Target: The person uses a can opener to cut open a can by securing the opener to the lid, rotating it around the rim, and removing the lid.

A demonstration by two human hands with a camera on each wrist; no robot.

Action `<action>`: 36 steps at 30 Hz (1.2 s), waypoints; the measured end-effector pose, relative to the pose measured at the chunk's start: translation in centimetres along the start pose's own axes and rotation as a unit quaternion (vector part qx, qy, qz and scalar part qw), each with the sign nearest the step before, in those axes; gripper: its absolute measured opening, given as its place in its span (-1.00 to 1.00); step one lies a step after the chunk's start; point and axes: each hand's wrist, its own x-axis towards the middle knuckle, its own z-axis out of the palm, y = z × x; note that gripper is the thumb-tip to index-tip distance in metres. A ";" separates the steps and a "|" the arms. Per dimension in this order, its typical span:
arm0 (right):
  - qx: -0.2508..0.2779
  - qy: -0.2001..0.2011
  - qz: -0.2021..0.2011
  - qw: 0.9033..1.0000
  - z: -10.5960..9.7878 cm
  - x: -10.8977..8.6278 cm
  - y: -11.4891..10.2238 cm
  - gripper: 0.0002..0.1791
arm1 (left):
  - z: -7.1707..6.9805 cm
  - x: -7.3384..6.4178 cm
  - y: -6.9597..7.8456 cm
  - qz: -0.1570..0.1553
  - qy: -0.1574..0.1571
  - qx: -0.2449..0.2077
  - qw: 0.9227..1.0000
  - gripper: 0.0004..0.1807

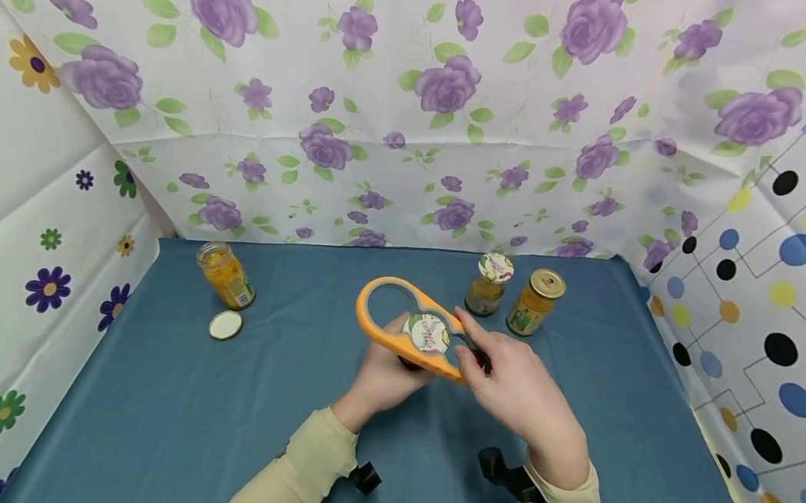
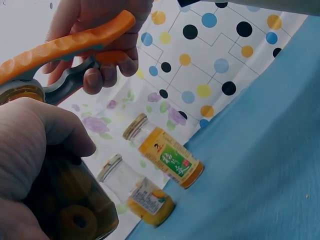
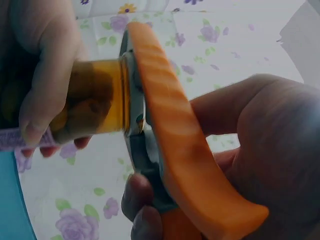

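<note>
My left hand [image 1: 383,375] grips the body of a glass jar [image 3: 92,95] with dark, rounded pieces in liquid. Over the jar's patterned lid [image 1: 429,333] sits an orange and grey jar opener [image 3: 172,127], its grey inner edges around the lid. The fingers and thumb of my right hand [image 1: 516,378] curl round the opener's handle end, to the right of the lid. From above, most of the jar's body is hidden under the opener. In the right wrist view the jar lies nearly sideways, its lid end toward my right hand.
Behind my right hand stand a jar with a patterned lid [image 1: 485,291] and a gold-lidded jar [image 1: 533,306]. At the far left, an uncovered jar of yellow food [image 1: 230,278] stands near a loose lid [image 1: 225,324]. Patterned cloth walls [image 1: 397,113] border the blue tabletop [image 1: 227,410].
</note>
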 end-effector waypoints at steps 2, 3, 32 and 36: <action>-0.005 0.005 -0.001 1.000 -0.1 -0.1 -0.1 -0.40 | 0.0 0.0 -0.1 0.004 -0.005 -0.012 1.000 -0.51; -0.007 0.007 -0.003 1.000 -0.2 -0.2 -0.2 -0.40 | 0.1 0.0 -0.5 0.004 -0.006 -0.016 1.000 -0.50; -0.022 0.090 -0.048 0.995 -0.3 -1.3 -0.4 -0.47 | -0.2 -0.4 -2.9 -0.039 0.041 -0.071 0.996 -0.40; -0.024 0.104 -0.029 0.994 -0.1 -1.2 -0.7 -0.50 | -0.2 -0.4 -2.7 -0.028 0.040 -0.072 0.996 -0.37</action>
